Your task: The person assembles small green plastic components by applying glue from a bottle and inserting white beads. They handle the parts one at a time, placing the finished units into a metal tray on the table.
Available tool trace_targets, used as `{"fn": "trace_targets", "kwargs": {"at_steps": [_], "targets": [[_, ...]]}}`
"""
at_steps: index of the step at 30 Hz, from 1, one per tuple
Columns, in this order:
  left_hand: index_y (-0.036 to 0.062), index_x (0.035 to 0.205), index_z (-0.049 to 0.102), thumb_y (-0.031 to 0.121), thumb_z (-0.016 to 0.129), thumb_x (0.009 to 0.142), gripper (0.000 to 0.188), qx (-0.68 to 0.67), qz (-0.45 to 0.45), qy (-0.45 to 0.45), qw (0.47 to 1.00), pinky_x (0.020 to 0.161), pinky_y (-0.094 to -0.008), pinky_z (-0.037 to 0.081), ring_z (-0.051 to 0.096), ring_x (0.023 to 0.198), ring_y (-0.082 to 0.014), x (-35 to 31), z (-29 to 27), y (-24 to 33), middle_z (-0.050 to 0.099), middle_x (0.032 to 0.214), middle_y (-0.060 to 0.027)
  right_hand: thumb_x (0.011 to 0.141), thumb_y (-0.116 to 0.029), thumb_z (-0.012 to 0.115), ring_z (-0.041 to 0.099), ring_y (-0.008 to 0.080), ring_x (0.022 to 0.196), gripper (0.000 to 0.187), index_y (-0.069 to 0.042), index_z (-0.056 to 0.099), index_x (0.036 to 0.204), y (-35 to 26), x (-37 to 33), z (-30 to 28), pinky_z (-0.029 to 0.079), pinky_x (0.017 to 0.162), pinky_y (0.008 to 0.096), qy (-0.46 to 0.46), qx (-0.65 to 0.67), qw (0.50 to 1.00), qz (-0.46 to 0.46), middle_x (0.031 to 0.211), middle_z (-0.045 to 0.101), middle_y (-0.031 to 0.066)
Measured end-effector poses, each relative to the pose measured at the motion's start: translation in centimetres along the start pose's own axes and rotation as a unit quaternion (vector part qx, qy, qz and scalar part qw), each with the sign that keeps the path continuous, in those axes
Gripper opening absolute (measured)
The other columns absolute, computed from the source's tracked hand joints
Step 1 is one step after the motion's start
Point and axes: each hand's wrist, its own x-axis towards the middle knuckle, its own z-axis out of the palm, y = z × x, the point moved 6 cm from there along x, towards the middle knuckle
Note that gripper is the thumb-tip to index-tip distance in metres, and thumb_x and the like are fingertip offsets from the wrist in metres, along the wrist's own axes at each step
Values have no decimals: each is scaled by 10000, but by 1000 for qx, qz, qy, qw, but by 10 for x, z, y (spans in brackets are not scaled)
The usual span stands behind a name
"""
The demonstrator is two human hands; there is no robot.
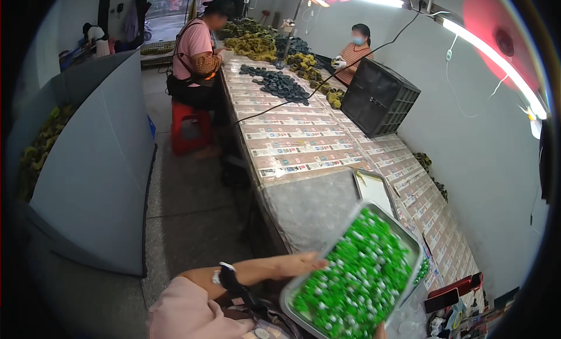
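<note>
Gripping tray (287, 299), both hands (302, 264) (381, 331)

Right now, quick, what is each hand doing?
Left hand: holding the tray of green pieces by its edge.
Right hand: at the tray's near edge, mostly hidden; its grip can't be told.

Left hand (304, 264) and right hand (380, 332) grip metal tray (414, 250) heaped with small green pieces (356, 275), lower right of frame; black crate (374, 98) stands on long table (292, 139), co-workers (194, 42) near top.
</note>
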Motion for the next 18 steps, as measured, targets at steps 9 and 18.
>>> {"fn": "trace_targets", "kwargs": {"at_steps": [9, 18], "targets": [[0, 1058, 494, 172, 518, 805, 307, -170, 26, 324, 930, 695, -296, 486, 584, 788, -166, -64, -95, 6, 570, 943, -101, 879, -355, 356, 556, 208, 846, 413, -12, 447, 1090, 48, 145, 115, 452, 745, 347, -209, 205, 937, 188, 968, 553, 120], [39, 957, 511, 188, 516, 806, 212, -182, 131, 447, 866, 620, -298, 493, 585, 713, -160, -26, -171, -24, 583, 844, -68, 857, -287, 431, 574, 261, 815, 380, 23, 454, 1075, 62, 121, 20, 460, 721, 337, -228, 115, 964, 75, 921, 568, 201]]}}
